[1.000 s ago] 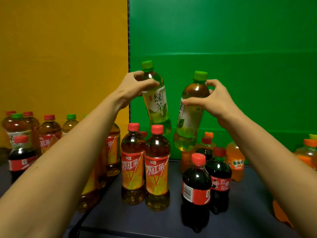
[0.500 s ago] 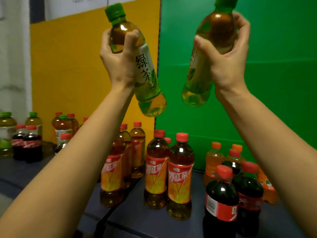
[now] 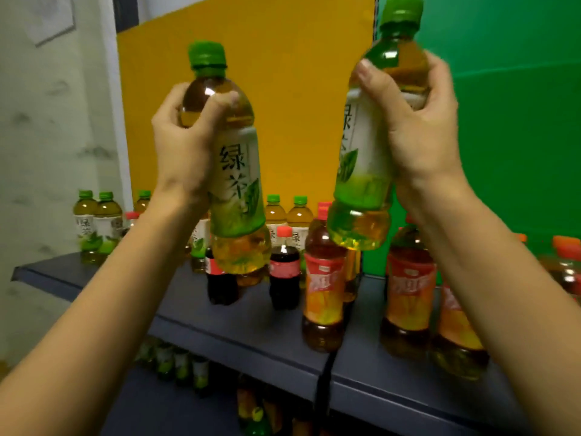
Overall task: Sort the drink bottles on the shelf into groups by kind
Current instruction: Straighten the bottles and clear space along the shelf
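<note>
Shelf (image 3: pixel 257 319) of dark board runs from 9 o'clock down toward 5 o'clock, crowded with drink bottles, and both hands are raised well above it, each holding one bottle.

Left hand (image 3: pixel 185 143) grips the left green tea bottle (image 3: pixel 235 171) at its shoulder. The thumb is curled across the front just below the neck and the other fingers wrap round the back. That bottle is close to upright, its cap at 12 o'clock, and its base hangs in front of the cola bottles (image 3: pixel 284 275).

Right hand (image 3: pixel 418 127) grips the right green tea bottle (image 3: pixel 361 190) high on its body — thumb laid over the near face, fingers curled round the far side. This one tilts, with its cap toward 1 o'clock and its base toward 7. The two held bottles are side by side and apart, and neither touches the shelf.

At 9 o'clock from the left bottle, a cluster of green-capped tea bottles (image 3: pixel 94 221) stands near the shelf's far left end. Two more green-capped bottles (image 3: pixel 287 215) stand between the held pair, against the yellow panel (image 3: pixel 283 89).

At 6 o'clock from the right bottle stand iced red tea bottles (image 3: pixel 323 291) with red and orange labels — some partly hidden behind the right forearm. Orange-capped bottles (image 3: pixel 566 243) sit blurred at 3 o'clock, before the green panel (image 3: pixel 518 121).

A lower shelf holds dim bottles (image 3: pixel 182 366) whose kinds I cannot tell.
</note>
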A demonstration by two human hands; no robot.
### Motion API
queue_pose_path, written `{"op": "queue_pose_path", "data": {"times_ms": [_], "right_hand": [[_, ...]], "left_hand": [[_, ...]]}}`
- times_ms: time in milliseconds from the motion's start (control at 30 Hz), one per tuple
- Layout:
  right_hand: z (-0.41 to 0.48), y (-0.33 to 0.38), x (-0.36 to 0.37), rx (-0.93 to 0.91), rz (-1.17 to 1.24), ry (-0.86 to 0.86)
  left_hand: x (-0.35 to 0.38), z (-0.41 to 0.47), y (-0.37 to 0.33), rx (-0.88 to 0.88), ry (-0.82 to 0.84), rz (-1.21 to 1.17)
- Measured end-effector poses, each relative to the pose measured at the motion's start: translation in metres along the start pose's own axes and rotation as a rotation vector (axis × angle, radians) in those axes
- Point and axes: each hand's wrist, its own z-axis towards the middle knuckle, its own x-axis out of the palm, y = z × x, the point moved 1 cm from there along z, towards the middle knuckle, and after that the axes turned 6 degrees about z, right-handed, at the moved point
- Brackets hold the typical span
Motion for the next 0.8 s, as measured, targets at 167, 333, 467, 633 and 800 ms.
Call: {"op": "queue_pose_path", "data": {"times_ms": [167, 333, 467, 633, 800], "right_hand": [[-0.018, -0.036, 0.048, 0.123, 0.028, 0.024], [-0.034, -0.051, 0.05, 0.188, 0.009, 0.014], [-0.046, -0.075, 0.063, 0.254, 0.02, 0.005], [-0.064, -0.13, 0.113, 0.292, 0.017, 0.084], [-0.081, -0.181, 0.164, 0.326, -0.026, 0.127]], "left_hand": [[-0.052, -0.005, 0.038, -0.08, 0.015, 0.064], [-0.062, -0.021, 0.06, -0.142, 0.002, 0.072], [-0.08, -0.027, 0.079, -0.194, -0.058, 0.104], [-0.141, -0.033, 0.116, -0.204, -0.176, 0.16], [-0.201, -0.027, 0.151, -0.226, -0.246, 0.216]]}}
